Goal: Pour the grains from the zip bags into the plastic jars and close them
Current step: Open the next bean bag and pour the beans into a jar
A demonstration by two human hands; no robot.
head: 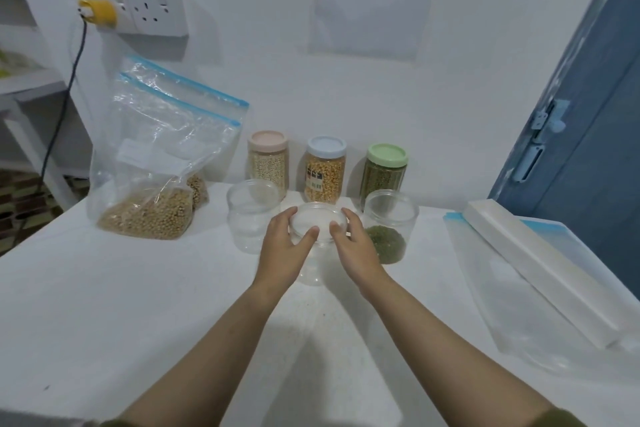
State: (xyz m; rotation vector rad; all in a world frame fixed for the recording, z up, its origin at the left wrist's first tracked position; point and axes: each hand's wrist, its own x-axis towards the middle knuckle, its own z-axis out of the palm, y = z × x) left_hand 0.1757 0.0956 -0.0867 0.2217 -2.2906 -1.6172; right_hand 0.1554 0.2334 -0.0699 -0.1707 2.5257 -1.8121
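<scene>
A clear plastic jar (313, 269) with a clear lid (317, 222) on top stands at the table's middle. My left hand (282, 251) and my right hand (356, 246) both grip the lid's rim from either side. Left of it stands an open clear jar (251, 215) with nothing visible inside. To the right, another open jar (389, 229) holds a little green grain. A zip bag of tan grains (149, 177) leans at the back left, with a second zip bag (204, 114) behind it.
Three filled jars stand by the wall: pink lid (267, 161), blue lid (325, 170), green lid (385, 172). An emptied zip bag (519, 291) and a white box (540, 267) lie at the right. A blue door (588, 114) is at far right.
</scene>
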